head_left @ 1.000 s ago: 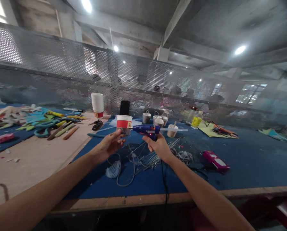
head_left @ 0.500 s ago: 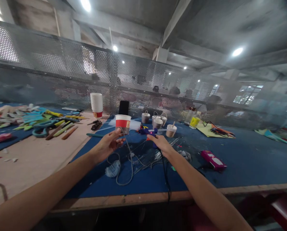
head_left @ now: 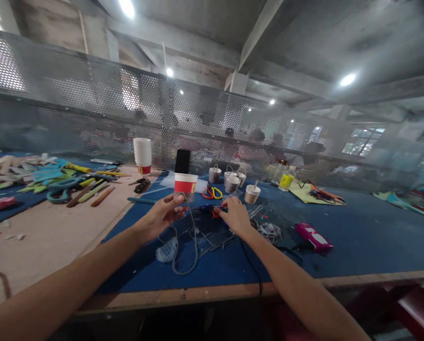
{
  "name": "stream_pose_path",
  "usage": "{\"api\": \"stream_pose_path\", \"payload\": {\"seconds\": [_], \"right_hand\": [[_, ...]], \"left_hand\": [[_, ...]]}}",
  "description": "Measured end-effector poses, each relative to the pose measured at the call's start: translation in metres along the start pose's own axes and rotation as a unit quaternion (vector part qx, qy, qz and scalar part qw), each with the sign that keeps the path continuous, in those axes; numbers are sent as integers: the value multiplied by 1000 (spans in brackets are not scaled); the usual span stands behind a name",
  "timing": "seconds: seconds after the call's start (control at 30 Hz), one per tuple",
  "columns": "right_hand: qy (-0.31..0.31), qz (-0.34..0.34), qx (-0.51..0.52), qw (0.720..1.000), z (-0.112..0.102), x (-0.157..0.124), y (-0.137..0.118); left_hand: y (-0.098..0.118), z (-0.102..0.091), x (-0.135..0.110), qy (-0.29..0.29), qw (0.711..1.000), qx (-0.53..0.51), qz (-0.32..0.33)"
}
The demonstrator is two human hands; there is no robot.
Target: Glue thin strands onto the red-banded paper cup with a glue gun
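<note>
My left hand (head_left: 162, 214) grips a red and white paper cup (head_left: 185, 183) near its base. Grey cord (head_left: 194, 237) lies round the lower part of the cup and trails down in a loop to the table. To the right of the cup, my right hand (head_left: 236, 215) has its fingers on a blue glue gun (head_left: 207, 208) with an orange trigger. The gun points left, low over the blue table top, and the hand covers its rear part. Below the cup sits a pale blue crumpled piece (head_left: 167, 250).
Scissors (head_left: 212, 192) with red and yellow handles lie behind the glue gun. Several cord-covered cups (head_left: 232, 183) stand further back. A cup stack (head_left: 143, 155), a phone (head_left: 182, 161), a yellow-labelled bottle (head_left: 287, 178) and a magenta device (head_left: 313, 237) surround the work area.
My right hand has lowered the glue gun and turned it flatter, uncovering the scissors. The cup in my left hand has shifted slightly right and down.
</note>
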State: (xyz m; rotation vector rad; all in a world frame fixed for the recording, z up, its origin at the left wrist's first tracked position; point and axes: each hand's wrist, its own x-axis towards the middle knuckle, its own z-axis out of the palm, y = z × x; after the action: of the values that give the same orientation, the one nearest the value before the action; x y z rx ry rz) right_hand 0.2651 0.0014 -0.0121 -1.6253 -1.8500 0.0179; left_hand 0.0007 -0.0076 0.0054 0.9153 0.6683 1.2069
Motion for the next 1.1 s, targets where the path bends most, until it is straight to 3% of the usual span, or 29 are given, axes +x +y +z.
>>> {"api": "stream_pose_path", "payload": {"seconds": [0.03,0.1,0.17,0.23,0.33,0.63,1.1], "right_hand": [[10,-17,40,999,0,-1,-5],[-33,-35,172,984,1,-2,-21],[-120,-16,317,941,5,-5,-39],[-183,7,392,901,9,-10,-57],[-211,26,459,863,12,-16,-74],[-94,1,436,895,-1,-11,-66],[-43,-17,428,902,-4,-9,-62]], "left_hand": [[-1,0,0,-1,1000,6,1],[-3,1,0,-1,1000,15,2],[-3,2,-1,-1,1000,25,5],[-3,4,-2,-5,999,38,12],[-2,6,-3,-10,998,53,23],[-7,-2,1,-11,998,61,5],[-6,4,-2,-14,998,54,-15]]}}
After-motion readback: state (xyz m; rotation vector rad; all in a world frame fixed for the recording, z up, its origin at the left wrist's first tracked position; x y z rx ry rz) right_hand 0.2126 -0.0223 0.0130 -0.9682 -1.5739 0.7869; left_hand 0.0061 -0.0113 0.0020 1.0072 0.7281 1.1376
